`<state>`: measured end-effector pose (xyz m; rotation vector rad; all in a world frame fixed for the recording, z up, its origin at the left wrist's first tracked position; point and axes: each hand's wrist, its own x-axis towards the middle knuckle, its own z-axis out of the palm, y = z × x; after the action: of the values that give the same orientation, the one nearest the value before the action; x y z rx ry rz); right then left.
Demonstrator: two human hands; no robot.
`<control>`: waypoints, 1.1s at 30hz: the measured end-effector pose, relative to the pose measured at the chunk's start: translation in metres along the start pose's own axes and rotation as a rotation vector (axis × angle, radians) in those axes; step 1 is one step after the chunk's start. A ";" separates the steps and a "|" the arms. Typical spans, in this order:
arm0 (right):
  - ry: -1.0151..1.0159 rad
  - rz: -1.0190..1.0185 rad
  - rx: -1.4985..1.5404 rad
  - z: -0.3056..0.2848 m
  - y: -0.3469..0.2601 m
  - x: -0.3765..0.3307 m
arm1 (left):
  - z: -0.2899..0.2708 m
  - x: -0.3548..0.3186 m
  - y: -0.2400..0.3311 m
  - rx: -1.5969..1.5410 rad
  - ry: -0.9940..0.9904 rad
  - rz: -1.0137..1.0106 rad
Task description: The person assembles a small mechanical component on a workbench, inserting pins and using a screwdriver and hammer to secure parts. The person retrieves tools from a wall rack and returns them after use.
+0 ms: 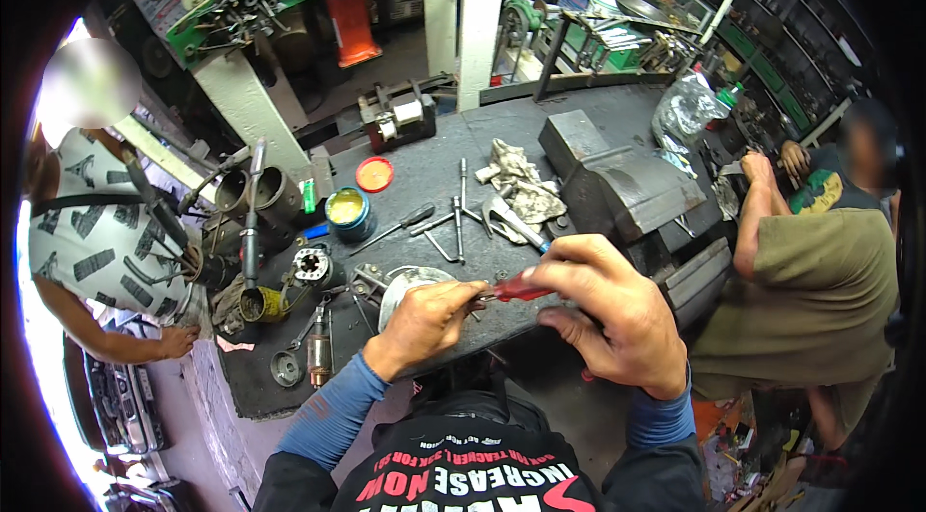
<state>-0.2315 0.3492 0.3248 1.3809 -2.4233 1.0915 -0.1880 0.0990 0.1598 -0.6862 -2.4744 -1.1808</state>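
My right hand (617, 314) is closed round the red handle of a screwdriver (522, 288), which points left toward my other hand. My left hand (422, 324) pinches a small dark part at the screwdriver's tip; the fingers hide most of it, so its kind cannot be made out. Just behind the left hand a pale, rounded metal piece (397, 292) rests near the bench edge. Beyond both hands lie a hammer (511, 220), a dark-handled screwdriver (417, 215) and several steel wrenches (458, 228).
A bench vise (622, 179) stands right of a crumpled rag (521, 186). Toward the left are a tub of yellow grease (348, 210), its red lid (374, 175), a motor armature (318, 353) and a cylindrical housing (312, 264). People stand at both sides.
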 end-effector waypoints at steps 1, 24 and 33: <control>0.002 0.005 -0.028 -0.002 0.000 -0.003 | 0.000 0.002 0.001 -0.022 -0.012 0.004; 0.046 0.103 -0.332 0.005 -0.001 -0.007 | 0.000 -0.002 0.007 0.056 0.031 -0.002; 0.035 0.108 -0.214 0.004 -0.004 -0.001 | -0.019 0.008 0.009 0.075 -0.095 -0.002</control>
<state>-0.2269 0.3463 0.3238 1.1678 -2.5286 0.8387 -0.1886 0.0908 0.1813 -0.7347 -2.5833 -1.0735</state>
